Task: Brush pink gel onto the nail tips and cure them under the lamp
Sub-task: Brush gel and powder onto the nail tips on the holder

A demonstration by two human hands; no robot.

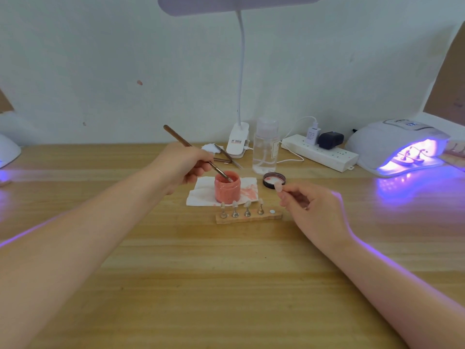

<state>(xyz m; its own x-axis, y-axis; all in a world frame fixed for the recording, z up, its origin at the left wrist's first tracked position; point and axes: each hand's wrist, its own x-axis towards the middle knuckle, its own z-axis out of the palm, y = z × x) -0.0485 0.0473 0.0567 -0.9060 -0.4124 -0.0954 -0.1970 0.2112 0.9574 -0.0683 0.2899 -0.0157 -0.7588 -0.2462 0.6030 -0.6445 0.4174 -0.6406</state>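
Left hand (185, 163) gripped slim brown-handled brush (195, 151), bristles dipped in pink gel jar (227, 187) mid-frame to load. Right hand (305, 201) pinched one pale plastic nail tip (278, 186) just right of the jar, ready for painting.

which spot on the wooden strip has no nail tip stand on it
The rightmost spot, nearest the right hand: only a bare white disc shows there, while the other four spots on the strip each carry a stand.

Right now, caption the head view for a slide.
Left hand dips brush into gel jar; right hand holds nail tip.
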